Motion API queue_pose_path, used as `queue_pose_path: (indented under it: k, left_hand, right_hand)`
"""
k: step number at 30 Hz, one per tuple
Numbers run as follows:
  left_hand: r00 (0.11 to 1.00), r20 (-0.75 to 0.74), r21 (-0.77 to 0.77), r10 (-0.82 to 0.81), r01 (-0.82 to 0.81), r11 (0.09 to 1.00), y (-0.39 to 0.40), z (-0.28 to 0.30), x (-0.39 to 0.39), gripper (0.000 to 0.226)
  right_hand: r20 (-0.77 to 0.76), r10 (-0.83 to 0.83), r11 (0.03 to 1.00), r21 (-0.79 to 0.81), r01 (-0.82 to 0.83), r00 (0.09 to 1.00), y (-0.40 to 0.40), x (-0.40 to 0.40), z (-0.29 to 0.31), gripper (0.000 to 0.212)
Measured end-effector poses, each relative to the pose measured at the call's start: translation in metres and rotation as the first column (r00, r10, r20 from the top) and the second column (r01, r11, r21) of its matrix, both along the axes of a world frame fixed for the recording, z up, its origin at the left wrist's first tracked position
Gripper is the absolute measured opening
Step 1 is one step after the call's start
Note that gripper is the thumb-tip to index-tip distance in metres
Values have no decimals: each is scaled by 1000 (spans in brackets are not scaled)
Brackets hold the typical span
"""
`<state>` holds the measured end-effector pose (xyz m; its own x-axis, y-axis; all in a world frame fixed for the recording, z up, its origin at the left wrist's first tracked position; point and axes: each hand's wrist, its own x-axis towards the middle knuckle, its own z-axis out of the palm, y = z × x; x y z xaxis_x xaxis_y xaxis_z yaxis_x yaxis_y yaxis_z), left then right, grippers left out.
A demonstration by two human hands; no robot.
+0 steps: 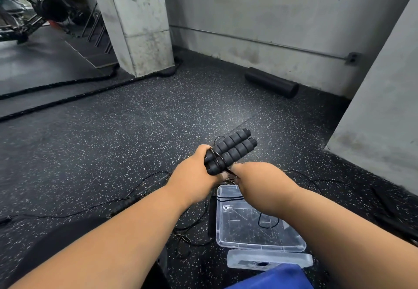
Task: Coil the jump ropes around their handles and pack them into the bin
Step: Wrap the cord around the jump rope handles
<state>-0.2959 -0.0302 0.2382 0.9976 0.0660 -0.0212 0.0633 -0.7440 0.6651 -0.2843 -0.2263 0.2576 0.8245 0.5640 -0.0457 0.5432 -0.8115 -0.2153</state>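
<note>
Left hand (pixel 194 171) grips paired foam handles (pixel 230 151) at lower end — long axis slants up-right, away from body. Right hand (pixel 253 175) pinches thin cord (pixel 228 171) beside handles, nearer clear bin (pixel 260 243), directly above its far rim. More wraps likely needed.

We are looking down at a dark rubber floor (pixel 113 144) flecked with pale specks. Grey concrete walls (pixel 282 17) are closing in the corner, and a concrete pillar (pixel 140 24) is standing at left. A black foam roller (pixel 271 85) is lying against the wall. Thick black ropes (pixel 67 99) are trailing across the floor; what may be gym machines (pixel 24 13) are blurring in the far left.
</note>
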Motion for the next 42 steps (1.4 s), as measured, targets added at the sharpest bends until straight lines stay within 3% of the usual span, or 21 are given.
queue_pose_path:
  k: [4,7,10,16,19,23,25,28,31,35,39,42]
  left_hand:
    - [996,28,-25,85,-84,996,7,4,4,63]
    - [984,84,11,158,-160,987,20,16,11,65]
    - [985,121,106,120,-133,985,27,26,11,64]
    - [991,44,288,-127,109,951,26,42,1,63]
    - [972,41,316,-231,207,926,25,53,-3,67]
    - [953,-32,350,-302,294,890,27,52,0,67]
    - [926,-132,387,-353,376,842,26,47,0,65]
    - [845,-251,307,-471,531,790,15,38,-6,60]
    - [791,-251,212,-558,607,766,3,29,-14,59]
    - [829,-138,124,-543,558,821,-1,30,-20,56]
    - [870,-67,35,-488,491,870,-3,34,-23,55]
    - [924,-49,1,-379,379,925,-7,30,-23,71]
  right_hand:
    - [-47,-8,999,35,10,999,0,-3,3,11]
    - [-143,5,973,229,28,990,4,-8,9,23]
    - [-168,69,921,391,3,983,10,-14,20,32]
    - [222,208,943,212,-255,953,0,-7,49,26]
    - [401,135,923,280,-262,906,-8,6,52,24]
    - [211,-29,870,486,-79,977,-17,23,44,5]
    - [89,-42,853,522,-11,995,-17,25,39,18]
    - [-106,17,848,529,42,994,-15,28,30,30]
    - [-341,152,826,560,70,928,-16,34,19,30]
    - [-575,229,723,641,258,785,-25,42,5,30]
    - [-670,281,583,688,432,688,-22,43,-6,22]
    - [-670,344,473,729,495,658,-12,38,-16,11]
